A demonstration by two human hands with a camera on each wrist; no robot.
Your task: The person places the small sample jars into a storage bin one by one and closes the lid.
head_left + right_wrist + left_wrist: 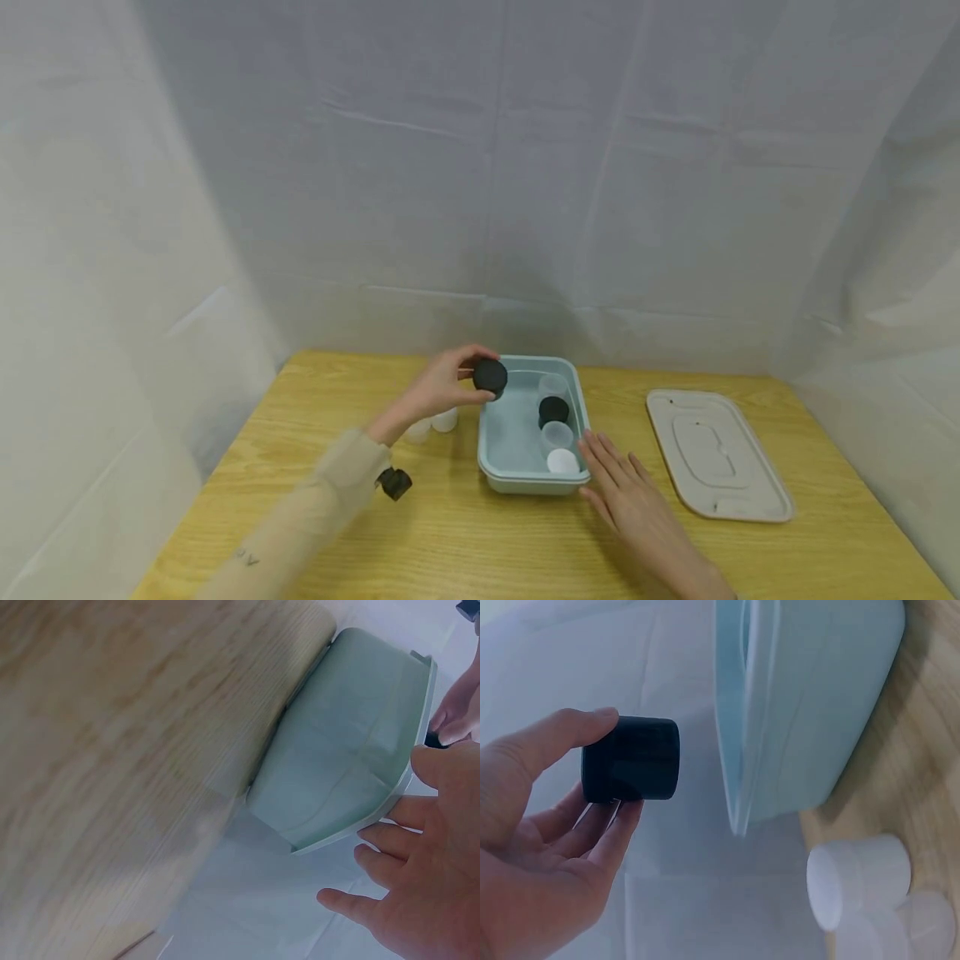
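Head view shows a pale blue plastic tub [497, 433] on the yellow wooden table [465, 542]. Inside it sit a black-lidded jar [553, 411], two clear jars [557, 437] and a white-lidded one [562, 461]. The left hand [442, 387] pinches a round black lid [490, 377] over the tub's left rim. The right hand [626, 496] lies flat with straight fingers against the tub's right corner. A grey lid [716, 454] lies to the right. No writing can be read.

The bin [501, 433] has bare floor along its left half; four jars [556, 427] line its right wall. Two white jars [433, 423] stand just left of it. The lid [716, 454] lies well apart to the right, bare table [480, 542] in front.
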